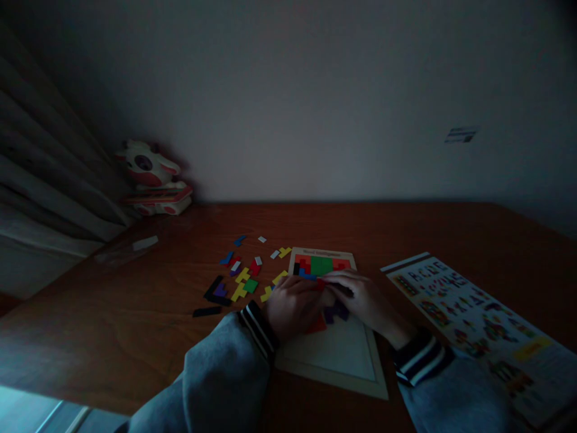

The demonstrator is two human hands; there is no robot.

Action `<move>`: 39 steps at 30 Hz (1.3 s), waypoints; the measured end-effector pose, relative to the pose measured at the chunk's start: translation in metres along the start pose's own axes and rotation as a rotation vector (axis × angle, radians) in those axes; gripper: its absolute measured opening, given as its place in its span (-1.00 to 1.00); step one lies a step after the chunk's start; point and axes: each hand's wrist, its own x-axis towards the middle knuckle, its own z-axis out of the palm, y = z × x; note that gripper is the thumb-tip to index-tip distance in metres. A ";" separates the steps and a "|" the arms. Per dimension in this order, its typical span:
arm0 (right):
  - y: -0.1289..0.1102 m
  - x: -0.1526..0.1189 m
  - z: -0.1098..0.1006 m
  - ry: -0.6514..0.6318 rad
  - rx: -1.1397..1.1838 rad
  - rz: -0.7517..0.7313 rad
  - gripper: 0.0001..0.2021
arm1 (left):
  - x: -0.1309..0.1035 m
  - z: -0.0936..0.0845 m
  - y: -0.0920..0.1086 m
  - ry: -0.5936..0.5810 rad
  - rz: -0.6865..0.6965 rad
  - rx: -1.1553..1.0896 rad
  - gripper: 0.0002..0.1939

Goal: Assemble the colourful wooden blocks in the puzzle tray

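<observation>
A pale wooden puzzle board [331,358] lies under both hands, its upper part filled with coloured flat pieces, among them a green piece [321,266]. My left hand [292,305] is curled over the board's left side, fingers together; what lies beneath them is hidden. My right hand [363,299] reaches in from the right, its fingertips pinching a small red puzzle piece [320,284] where the two hands meet. Below the fingers, a purple piece [337,311] and a larger red piece [317,325] rest on the board, partly covered.
Several loose pieces lie left of the board, including a black piece [207,311] and a yellow piece [238,292]. A printed pattern sheet [482,328] lies at the right. A cow-shaped toy [155,180] stands at the back left beside a curtain [54,168], before the wall.
</observation>
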 end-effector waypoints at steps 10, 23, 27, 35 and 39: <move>0.000 -0.002 0.001 -0.038 -0.107 0.006 -0.78 | -0.002 0.002 -0.001 -0.059 -0.020 0.046 -0.63; 0.001 -0.008 -0.042 -0.285 -0.090 0.054 -0.67 | -0.002 -0.014 -0.005 -0.050 0.305 -0.028 -0.71; 0.000 -0.010 -0.044 -0.362 -0.085 0.071 -0.61 | -0.004 -0.014 -0.008 -0.107 0.406 -0.066 -0.74; 0.007 -0.010 -0.041 -0.331 -0.099 0.094 -0.72 | -0.005 -0.013 -0.006 -0.159 0.377 -0.015 -0.69; 0.008 -0.010 -0.040 -0.285 -0.130 0.105 -0.71 | -0.006 -0.011 -0.006 -0.176 0.326 0.020 -0.62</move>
